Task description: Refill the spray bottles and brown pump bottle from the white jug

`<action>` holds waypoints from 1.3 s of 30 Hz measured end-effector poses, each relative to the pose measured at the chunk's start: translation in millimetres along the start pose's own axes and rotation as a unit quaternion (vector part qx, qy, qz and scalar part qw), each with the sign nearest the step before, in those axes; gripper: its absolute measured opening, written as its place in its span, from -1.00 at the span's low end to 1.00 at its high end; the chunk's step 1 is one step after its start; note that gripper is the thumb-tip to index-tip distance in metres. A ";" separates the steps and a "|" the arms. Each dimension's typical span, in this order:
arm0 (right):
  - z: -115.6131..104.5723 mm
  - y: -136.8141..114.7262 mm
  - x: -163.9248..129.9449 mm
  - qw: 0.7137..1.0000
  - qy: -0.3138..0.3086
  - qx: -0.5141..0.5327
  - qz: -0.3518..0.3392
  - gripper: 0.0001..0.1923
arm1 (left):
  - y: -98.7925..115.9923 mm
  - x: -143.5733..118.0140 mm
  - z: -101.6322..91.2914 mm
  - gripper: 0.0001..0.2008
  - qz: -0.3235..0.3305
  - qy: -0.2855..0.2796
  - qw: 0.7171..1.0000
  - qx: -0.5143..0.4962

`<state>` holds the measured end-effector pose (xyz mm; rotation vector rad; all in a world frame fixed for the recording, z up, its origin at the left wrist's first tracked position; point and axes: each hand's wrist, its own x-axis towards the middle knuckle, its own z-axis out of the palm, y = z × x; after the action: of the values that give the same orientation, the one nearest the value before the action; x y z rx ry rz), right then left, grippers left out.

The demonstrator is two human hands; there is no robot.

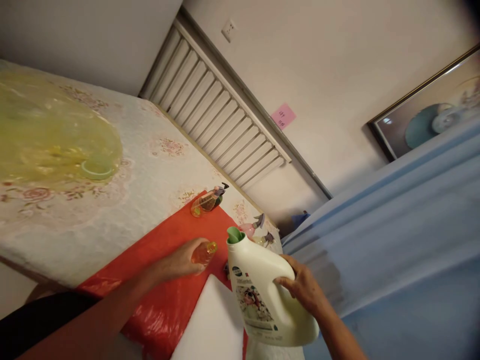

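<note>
My right hand (pixel 303 286) is closed around the handle of a large cream detergent jug (pixel 260 295). The jug tilts slightly, with a picture label on its front and a green spout (pixel 235 235) in its uncapped mouth. My left hand (pixel 187 259) grips a small clear bottle (pixel 204 253) that looks orange, its bare neck turned towards the jug's mouth. A gap separates the neck from the spout. Both hands are above a red plastic sheet (pixel 191 232), and a white block or board (pixel 213 320) lies below them.
A pump bottle (pixel 210 199) stands at the sheet's far edge. Behind the jug are a pink spray bottle (pixel 248 229) and a yellowish one (pixel 264 239). A yellow plastic bag (pixel 56 130) lies left on the flowered tablecloth (pixel 142 175). A radiator (pixel 217 110) and blue curtain (pixel 397 220) border the table.
</note>
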<state>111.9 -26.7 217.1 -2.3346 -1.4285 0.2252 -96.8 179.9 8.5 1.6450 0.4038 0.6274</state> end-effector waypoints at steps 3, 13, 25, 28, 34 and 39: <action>0.9 1.8 -4.6 0.998 -0.060 0.026 -0.010 -0.53 | 0.1 -0.3 0.5 -0.32 -0.005 0.010 1.000 0.009; -1.5 -4.4 -7.8 0.993 -0.116 0.020 -0.023 -0.57 | -5.2 3.2 -1.9 -0.33 -0.005 0.009 1.000 0.001; -4.4 -15.3 -5.2 0.987 -0.153 -0.036 -0.013 -0.52 | -13.3 10.0 -1.3 -0.45 0.030 -0.022 0.999 0.002; -5.2 -16.1 -3.7 0.987 -0.158 -0.040 -0.011 -0.53 | -9.0 8.6 -1.6 -0.46 0.029 -0.021 0.999 0.002; -8.8 -20.1 -1.1 0.984 -0.162 -0.066 0.007 -0.53 | -5.0 7.9 -1.7 -0.44 0.020 -0.017 1.000 0.016; -10.7 -22.1 0.4 0.983 -0.171 -0.071 0.007 -0.53 | -6.0 8.6 -1.3 -0.46 0.022 -0.030 0.999 0.013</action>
<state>97.5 -20.1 236.0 -2.5116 -1.6323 0.5691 -90.3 187.0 4.1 1.6962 0.3345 0.6058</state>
